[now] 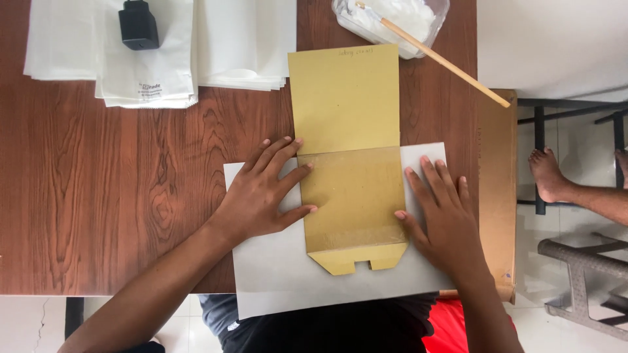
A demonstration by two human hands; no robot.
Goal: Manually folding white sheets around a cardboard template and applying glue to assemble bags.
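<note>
Both hands lie flat at mid-frame: left hand (261,196), right hand (443,212). They flank a yellow card template (350,176) on a white sheet (275,274).

Both forearms are bare to the elbow, with no sleeves, watch, rings or bracelets on the left hand (261,196) or right hand (445,219). Below the counter edge shows a dark charcoal top (327,327) and red cloth (451,330) beside it.

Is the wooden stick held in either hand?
No. The stick rests in the plastic tub at the table's far edge, while the left hand and right hand press flat beside the yellow card.
</note>
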